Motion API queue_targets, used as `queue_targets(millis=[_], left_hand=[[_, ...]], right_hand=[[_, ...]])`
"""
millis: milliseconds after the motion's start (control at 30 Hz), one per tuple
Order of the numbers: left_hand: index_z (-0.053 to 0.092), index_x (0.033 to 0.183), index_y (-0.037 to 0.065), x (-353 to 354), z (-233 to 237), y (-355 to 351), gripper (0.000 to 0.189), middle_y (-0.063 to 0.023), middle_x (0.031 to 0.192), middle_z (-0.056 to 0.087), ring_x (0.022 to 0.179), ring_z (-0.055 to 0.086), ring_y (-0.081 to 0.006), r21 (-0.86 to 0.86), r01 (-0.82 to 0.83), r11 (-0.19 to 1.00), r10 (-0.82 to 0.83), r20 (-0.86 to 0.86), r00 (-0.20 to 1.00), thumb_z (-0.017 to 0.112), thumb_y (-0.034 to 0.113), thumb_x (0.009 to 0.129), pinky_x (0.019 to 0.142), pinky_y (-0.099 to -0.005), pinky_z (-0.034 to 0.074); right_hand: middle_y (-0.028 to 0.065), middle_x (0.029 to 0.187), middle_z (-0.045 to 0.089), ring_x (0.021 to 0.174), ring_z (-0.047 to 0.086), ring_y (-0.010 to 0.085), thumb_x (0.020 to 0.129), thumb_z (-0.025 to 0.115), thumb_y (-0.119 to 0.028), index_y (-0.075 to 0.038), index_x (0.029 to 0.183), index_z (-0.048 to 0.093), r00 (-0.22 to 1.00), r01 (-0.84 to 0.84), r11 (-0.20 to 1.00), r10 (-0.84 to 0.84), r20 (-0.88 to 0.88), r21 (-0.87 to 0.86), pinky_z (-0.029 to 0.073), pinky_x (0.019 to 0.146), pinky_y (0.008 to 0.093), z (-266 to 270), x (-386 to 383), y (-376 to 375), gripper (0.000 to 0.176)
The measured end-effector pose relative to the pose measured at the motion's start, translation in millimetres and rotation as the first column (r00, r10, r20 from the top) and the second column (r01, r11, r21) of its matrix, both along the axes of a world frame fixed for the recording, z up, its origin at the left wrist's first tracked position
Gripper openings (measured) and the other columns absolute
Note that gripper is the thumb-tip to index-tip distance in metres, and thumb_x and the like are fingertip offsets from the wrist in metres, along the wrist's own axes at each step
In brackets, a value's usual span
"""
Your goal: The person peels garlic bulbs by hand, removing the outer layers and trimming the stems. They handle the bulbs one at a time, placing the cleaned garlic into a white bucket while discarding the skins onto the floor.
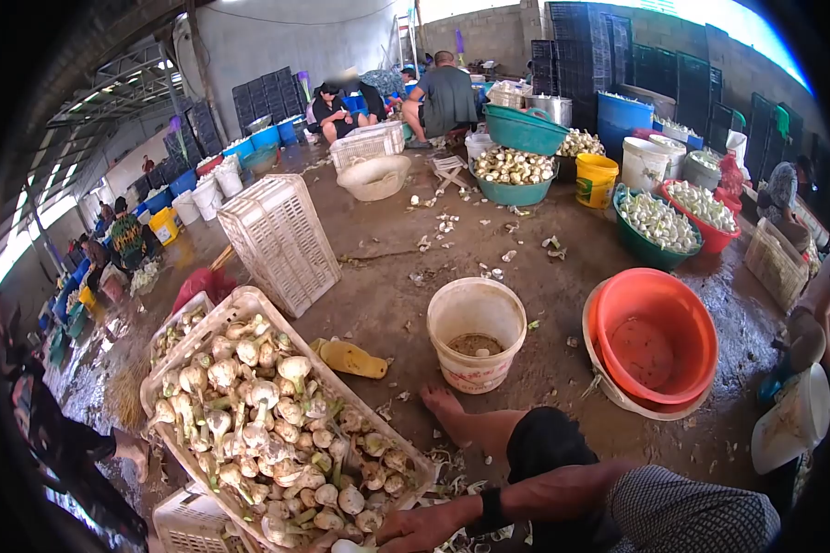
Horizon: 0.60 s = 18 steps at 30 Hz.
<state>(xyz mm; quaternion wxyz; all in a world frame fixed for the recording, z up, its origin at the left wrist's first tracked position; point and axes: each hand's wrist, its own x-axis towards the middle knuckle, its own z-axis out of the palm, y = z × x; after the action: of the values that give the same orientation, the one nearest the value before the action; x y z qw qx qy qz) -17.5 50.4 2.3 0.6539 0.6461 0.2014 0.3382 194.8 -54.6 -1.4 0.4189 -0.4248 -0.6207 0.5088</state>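
Observation:
My right hand (422, 528), with a dark watch (492, 509) on its wrist, is at the bottom edge, by the near corner of a pale plastic crate (387, 426). Its fingers are bent and partly cut off by the frame. A smooth whitish thing (350, 547) shows beside the fingertips; I cannot make out what it is. Heaped in the crate are garlic bulbs (260, 392) with short stems and some dirt on them. My left hand is not in view. In front of my bare foot (444, 410) stands a white bucket (476, 336) with some brownish residue inside.
An orange-red basin (655, 341) sits in a pale one at right. A yellow-brown slipper (350, 358) lies beside the crate, near an upended white crate (279, 241). Tubs of garlic (659, 221) stand farther back. Several people (444, 97) sit around; peelings litter the wet floor.

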Motion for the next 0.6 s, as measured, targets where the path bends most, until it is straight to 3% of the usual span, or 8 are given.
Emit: queue_targets(millis=[33, 100, 233, 300, 400, 533, 600], left_hand=[[0.056, 0.123, -0.002, -0.2, 2.6, -0.5, 0.051, -0.0148, 0.113, 0.062, 0.098, 0.063, -0.0239, 0.001, 0.001, 1.000, -0.001, -0.003, 1.000, 0.074, 0.003, 0.075, 0.083, -0.0366, 0.054], [0.056, 0.124, 0.000, -1.1, 9.0, -3.2, 0.055, -0.0162, 0.116, 0.062, 0.099, 0.063, -0.0245, -0.231, 0.065, 0.971, -0.049, 0.072, 0.996, 0.076, 0.004, 0.072, 0.083, -0.0377, 0.055], [0.055, 0.126, 0.001, -9.2, -6.8, 3.2, 0.060, -0.0161, 0.119, 0.061, 0.102, 0.063, -0.0265, -0.196, 0.102, 0.975, -0.083, 0.107, 0.991, 0.076, 0.004, 0.070, 0.086, -0.0396, 0.054], [0.055, 0.126, 0.001, -9.5, -4.6, 0.7, 0.062, -0.0161, 0.121, 0.060, 0.109, 0.059, -0.0288, -0.303, 0.162, 0.939, -0.109, 0.187, 0.976, 0.077, 0.008, 0.069, 0.094, -0.0428, 0.049], [0.054, 0.127, 0.001, -7.3, -0.7, -4.1, 0.064, -0.0155, 0.123, 0.058, 0.115, 0.055, -0.0299, -0.322, 0.138, 0.937, -0.085, 0.174, 0.981, 0.078, 0.011, 0.069, 0.102, -0.0449, 0.043], [0.052, 0.129, 0.001, -1.2, 12.4, -8.9, 0.066, -0.0159, 0.124, 0.057, 0.116, 0.054, -0.0296, -0.374, 0.152, 0.915, -0.084, 0.193, 0.978, 0.078, 0.013, 0.069, 0.103, -0.0459, 0.041], [0.051, 0.130, 0.001, 0.4, 16.9, -10.3, 0.066, -0.0159, 0.124, 0.058, 0.114, 0.055, -0.0297, -0.405, 0.152, 0.902, -0.082, 0.185, 0.979, 0.078, 0.013, 0.071, 0.102, -0.0460, 0.042]], right_hand=[[0.0100, 0.074, 0.068, 0.066, 0.065, 0.0167, 0.100, 0.051, -0.042, -0.010, 0.104, 0.073, 1.000, 0.001, 1.000, -0.001, -0.003, 0.001, 0.051, 0.060, 0.0303, 2.6, 0.0, -2.5, 0.039], [0.0074, 0.067, 0.062, 0.060, 0.057, 0.0131, 0.100, 0.052, -0.040, -0.006, 0.089, 0.069, 0.967, 0.007, 0.982, -0.055, -0.250, -0.188, 0.048, 0.058, 0.0323, 7.5, -2.5, -6.3, 0.040], [0.0061, 0.068, 0.063, 0.059, 0.057, 0.0131, 0.100, 0.051, -0.040, -0.003, 0.089, 0.068, 0.944, 0.051, 0.944, -0.152, -0.294, -0.325, 0.048, 0.058, 0.0316, 27.0, -7.2, -11.6, 0.042], [0.0055, 0.070, 0.065, 0.060, 0.060, 0.0135, 0.101, 0.050, -0.039, -0.002, 0.095, 0.069, 0.905, -0.044, 0.920, -0.128, -0.405, -0.389, 0.048, 0.057, 0.0302, 26.9, -9.5, -8.8, 0.042], [0.0052, 0.068, 0.065, 0.059, 0.060, 0.0135, 0.101, 0.050, -0.038, -0.002, 0.094, 0.068, 0.853, -0.024, 0.914, -0.192, -0.485, -0.405, 0.048, 0.056, 0.0296, 33.7, -14.8, -11.9, 0.041], [0.0046, 0.064, 0.064, 0.057, 0.060, 0.0138, 0.101, 0.050, -0.037, -0.002, 0.091, 0.067, 0.792, -0.041, 0.911, -0.220, -0.569, -0.409, 0.048, 0.055, 0.0293, 28.1, -19.0, -8.3, 0.040], [0.0050, 0.061, 0.062, 0.055, 0.060, 0.0154, 0.101, 0.050, -0.037, -0.003, 0.088, 0.065, 0.705, -0.021, 0.863, -0.345, -0.620, -0.505, 0.048, 0.055, 0.0301, 23.9, -23.9, -7.1, 0.040]])
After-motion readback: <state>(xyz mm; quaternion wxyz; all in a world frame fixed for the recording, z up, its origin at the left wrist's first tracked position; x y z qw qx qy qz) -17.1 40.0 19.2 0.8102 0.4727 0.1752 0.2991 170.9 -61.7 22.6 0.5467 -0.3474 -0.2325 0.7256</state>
